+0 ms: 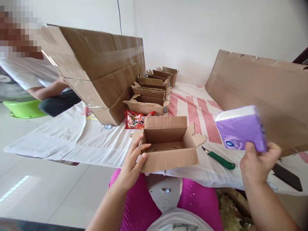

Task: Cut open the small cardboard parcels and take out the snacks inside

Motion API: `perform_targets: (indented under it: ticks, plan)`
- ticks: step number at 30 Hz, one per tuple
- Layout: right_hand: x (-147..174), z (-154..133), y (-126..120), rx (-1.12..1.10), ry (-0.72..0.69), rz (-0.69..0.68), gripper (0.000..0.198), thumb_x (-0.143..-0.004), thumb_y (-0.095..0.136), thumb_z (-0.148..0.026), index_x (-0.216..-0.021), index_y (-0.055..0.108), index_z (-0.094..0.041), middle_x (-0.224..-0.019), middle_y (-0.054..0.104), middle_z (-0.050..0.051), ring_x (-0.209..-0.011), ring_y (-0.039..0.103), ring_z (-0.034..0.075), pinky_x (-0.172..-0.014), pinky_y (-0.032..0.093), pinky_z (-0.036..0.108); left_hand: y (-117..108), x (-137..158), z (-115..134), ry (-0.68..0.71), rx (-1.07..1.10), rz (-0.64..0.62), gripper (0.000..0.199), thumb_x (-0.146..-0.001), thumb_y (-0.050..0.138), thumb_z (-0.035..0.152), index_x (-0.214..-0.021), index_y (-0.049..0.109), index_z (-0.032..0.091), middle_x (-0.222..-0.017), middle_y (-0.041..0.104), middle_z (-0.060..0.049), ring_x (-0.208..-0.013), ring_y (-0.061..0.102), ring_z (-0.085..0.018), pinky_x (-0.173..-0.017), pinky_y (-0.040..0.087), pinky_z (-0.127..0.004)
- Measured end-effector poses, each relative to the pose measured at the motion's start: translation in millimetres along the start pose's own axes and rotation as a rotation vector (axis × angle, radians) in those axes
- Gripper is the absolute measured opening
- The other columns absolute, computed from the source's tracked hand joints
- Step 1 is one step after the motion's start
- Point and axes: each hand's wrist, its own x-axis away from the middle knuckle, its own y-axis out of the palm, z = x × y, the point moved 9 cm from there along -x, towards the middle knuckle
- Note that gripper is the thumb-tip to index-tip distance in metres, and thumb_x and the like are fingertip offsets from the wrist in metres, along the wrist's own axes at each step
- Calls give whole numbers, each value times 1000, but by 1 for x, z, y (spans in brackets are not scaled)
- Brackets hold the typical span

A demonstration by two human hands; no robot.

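Observation:
An open cardboard box (169, 158) with its flaps folded out stands at the table's front edge, with nothing visible inside. My left hand (133, 160) grips its left end, fingers over the rim and thumb on the front flap. Up to the right, my right hand (258, 160) holds a purple pack of tissues (240, 128) by its lower corner, above the table. Between the box and that hand lies a green-handled knife (221, 159), its blade pointing at the box. Just behind the box is a red snack packet (134, 119), partly covered by it.
Several open cardboard boxes (149, 104) stand in a row toward the wall. Large taped cartons (103, 61) rise on the left, and a cardboard sheet (260, 86) leans on the right. A black phone-like object (287, 176) lies at right. Another person (45, 77) crouches beyond the cartons.

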Motion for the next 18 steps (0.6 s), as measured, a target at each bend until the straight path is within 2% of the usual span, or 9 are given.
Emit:
perform_targets:
  ticks: [2, 3, 5, 7, 10, 12, 14, 16, 18]
  plan:
    - [7, 61, 7, -27, 378, -80, 49, -55, 85, -41, -82, 48, -23, -79, 55, -1, -67, 55, 13, -70, 49, 34, -2, 2, 4, 68, -4, -61, 39, -96, 36, 17, -129, 53, 27, -155, 34, -7, -143, 33, -25, -115, 34, -48]
    - [14, 83, 9, -25, 491, -118, 48, -55, 84, -44, -79, 49, -22, -76, 55, -1, -62, 54, 12, -64, 49, 32, -3, 4, 7, 108, -35, -86, 44, -94, 35, 13, -133, 51, 28, -155, 35, -6, -145, 29, -26, -116, 31, -51]
    - [26, 114, 3, 1, 600, -132, 49, -52, 84, -48, -76, 51, -20, -72, 56, -2, -57, 52, 10, -55, 47, 27, -4, 8, 14, 194, -132, -134, 53, -89, 37, 7, -136, 48, 29, -154, 37, -5, -149, 18, -28, -117, 24, -56]
    - [33, 138, -11, 39, 644, -86, 52, -49, 83, -52, -75, 51, -20, -71, 57, -3, -56, 53, 9, -51, 46, 24, -2, 10, 21, 263, -219, -185, 57, -84, 42, 6, -137, 48, 27, -154, 38, -6, -149, 11, -31, -117, 21, -60]
    - [37, 165, -26, 98, 717, -59, 54, -49, 79, -59, -71, 47, -21, -68, 57, -3, -55, 53, 10, -46, 45, 22, 4, 6, 29, 322, -255, -185, 46, -85, 48, 9, -128, 55, 25, -139, 56, -8, -146, 25, -31, -112, 30, -55]
    - [36, 178, -29, 142, 749, -88, 53, -51, 76, -61, -69, 45, -22, -62, 55, -4, -52, 53, 11, -45, 46, 23, 2, -1, 29, 312, -254, -80, 31, -89, 50, 14, -116, 61, 24, -120, 67, -7, -137, 41, -29, -107, 37, -49]
    - [35, 184, -30, 194, 755, -135, 52, -52, 75, -62, -69, 46, -22, -59, 55, -3, -51, 53, 13, -45, 46, 25, -2, -8, 27, 257, -252, 69, 18, -91, 53, 22, -105, 64, 23, -112, 70, -7, -123, 55, -27, -100, 42, -45]
    - [33, 186, -30, 260, 723, -171, 50, -54, 72, -63, -71, 50, -21, -61, 57, -1, -53, 55, 15, -46, 47, 27, -6, -14, 22, 171, -255, 207, 15, -90, 59, 30, -103, 63, 22, -113, 69, -8, -110, 62, -25, -95, 44, -42]
    - [31, 183, -32, 331, 648, -184, 48, -57, 69, -62, -73, 52, -20, -65, 58, 1, -58, 58, 18, -50, 49, 31, -8, -18, 18, 82, -262, 297, 21, -88, 62, 33, -106, 61, 21, -104, 70, -7, -100, 65, -24, -91, 46, -41]
